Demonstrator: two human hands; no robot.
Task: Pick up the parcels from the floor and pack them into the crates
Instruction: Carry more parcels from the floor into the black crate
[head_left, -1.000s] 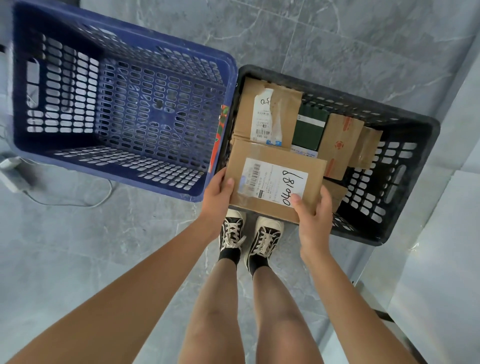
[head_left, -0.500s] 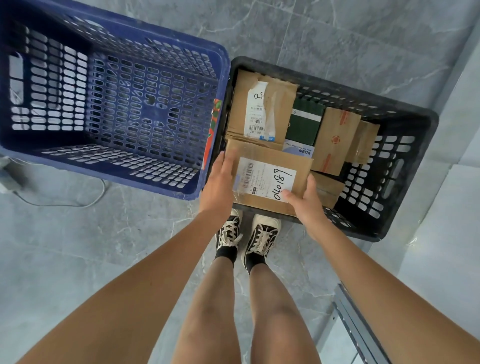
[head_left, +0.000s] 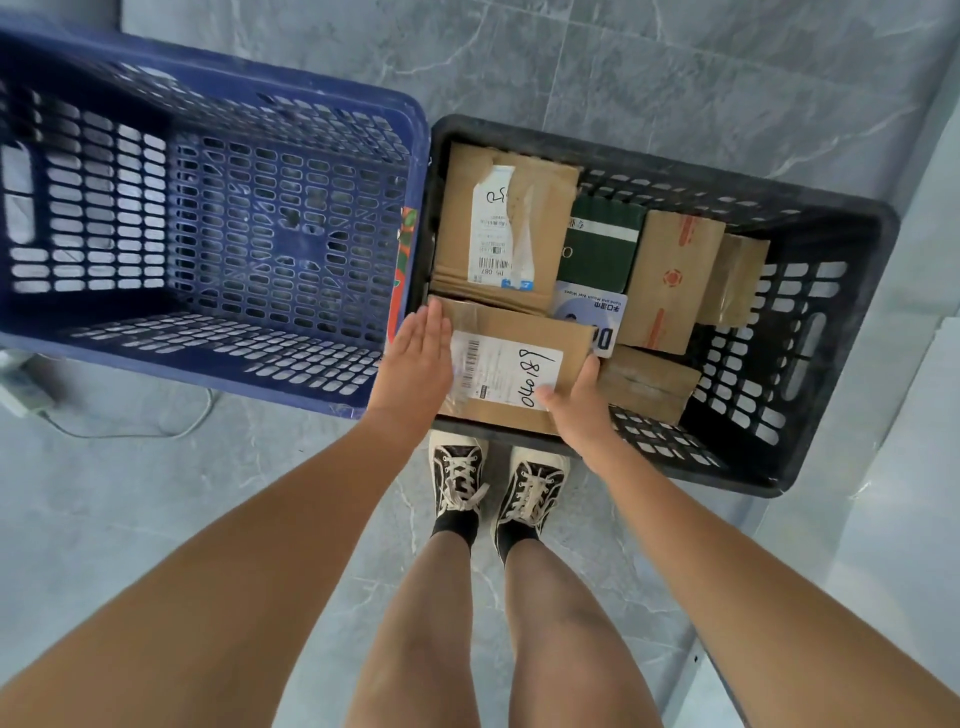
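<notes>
Both hands on the parcel (head_left: 511, 371) hide its corners; left hand (head_left: 418, 358) flat, right hand (head_left: 574, 400) gripping.

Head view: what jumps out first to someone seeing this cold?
Two crates side by side on the grey floor: the blue crate on the left, empty, and the black crate on the right, packed with parcels. At its near left corner, the left hand and right hand set down the parcel marked 040189.
</notes>
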